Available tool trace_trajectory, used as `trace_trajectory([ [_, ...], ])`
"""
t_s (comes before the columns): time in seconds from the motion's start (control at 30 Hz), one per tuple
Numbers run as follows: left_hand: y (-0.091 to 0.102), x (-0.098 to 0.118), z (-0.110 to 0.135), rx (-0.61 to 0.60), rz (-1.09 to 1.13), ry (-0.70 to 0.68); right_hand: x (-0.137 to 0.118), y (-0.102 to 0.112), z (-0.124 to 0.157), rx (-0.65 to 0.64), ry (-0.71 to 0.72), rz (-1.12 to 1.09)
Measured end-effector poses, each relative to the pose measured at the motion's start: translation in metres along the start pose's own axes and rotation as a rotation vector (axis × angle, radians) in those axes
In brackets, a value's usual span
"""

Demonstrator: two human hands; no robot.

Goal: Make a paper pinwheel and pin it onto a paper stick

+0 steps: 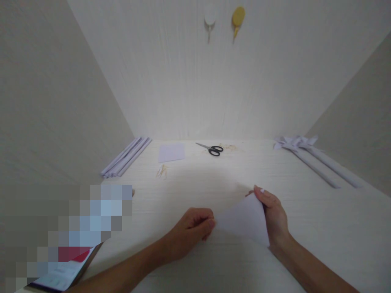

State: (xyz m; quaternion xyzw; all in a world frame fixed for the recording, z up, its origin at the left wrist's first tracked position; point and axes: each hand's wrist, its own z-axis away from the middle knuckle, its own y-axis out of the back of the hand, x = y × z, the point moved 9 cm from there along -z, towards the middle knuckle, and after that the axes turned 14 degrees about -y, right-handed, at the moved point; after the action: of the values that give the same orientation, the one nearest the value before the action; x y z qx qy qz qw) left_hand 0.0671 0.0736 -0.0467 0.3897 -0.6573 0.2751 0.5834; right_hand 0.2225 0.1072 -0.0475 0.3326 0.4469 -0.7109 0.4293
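Note:
Between my hands a white piece of paper (pixel 244 217) is held above the table, wide at its right end and narrowing to the left. My left hand (pixel 195 228) pinches its narrow left corner. The right hand (pixel 275 211) grips the wide end, with the thumb on the upper corner and the other fingers mostly hidden behind the paper. A small brownish bit shows beside my right fingertips; I cannot tell what it is.
Black-handled scissors (pixel 214 149) lie at the back. Left of them are a paper sheet (pixel 171 152), thin tan strands (pixel 162 171) and rolled paper sticks (pixel 126 158). Paper rods with folded tops (pixel 320 162) lie right. A screen device (pixel 65 270) stands front left, partly blurred. Two hooks (pixel 238 17) hang on the wall.

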Motion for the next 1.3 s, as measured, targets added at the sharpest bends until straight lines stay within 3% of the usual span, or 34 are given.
trace_trajectory([
  [0.13, 0.011, -0.007, -0.001, 0.139, 0.185, -0.046, 0.004, 0.021, -0.006, 0.151, -0.098, -0.233],
  [0.23, 0.027, -0.009, 0.000, 0.315, 0.214, -0.089, 0.000, 0.012, -0.005, 0.090, -0.067, -0.146],
  [0.3, 0.030, -0.008, 0.000, 0.355, 0.177, -0.075, 0.007, -0.001, -0.003, -0.008, -0.092, -0.042],
  [0.43, 0.015, -0.005, 0.001, 0.220, -0.027, 0.023, 0.026, -0.016, 0.003, -0.156, -0.110, 0.066],
  [0.57, 0.005, -0.005, 0.004, 0.109, -0.122, 0.087, 0.030, -0.011, 0.002, -0.149, -0.082, 0.108],
  [0.77, 0.013, -0.009, 0.004, 0.139, -0.175, 0.080, 0.022, -0.007, -0.002, -0.112, -0.021, 0.077],
  [0.9, 0.017, -0.010, 0.003, 0.169, -0.163, 0.067, 0.033, -0.018, 0.000, -0.203, -0.135, 0.164],
  [1.03, 0.014, -0.011, 0.003, 0.135, -0.166, 0.077, 0.036, -0.026, 0.004, -0.277, -0.138, 0.266],
  [1.3, 0.016, -0.010, 0.005, 0.171, -0.129, 0.045, 0.027, -0.022, -0.002, -0.220, -0.188, -0.009],
])
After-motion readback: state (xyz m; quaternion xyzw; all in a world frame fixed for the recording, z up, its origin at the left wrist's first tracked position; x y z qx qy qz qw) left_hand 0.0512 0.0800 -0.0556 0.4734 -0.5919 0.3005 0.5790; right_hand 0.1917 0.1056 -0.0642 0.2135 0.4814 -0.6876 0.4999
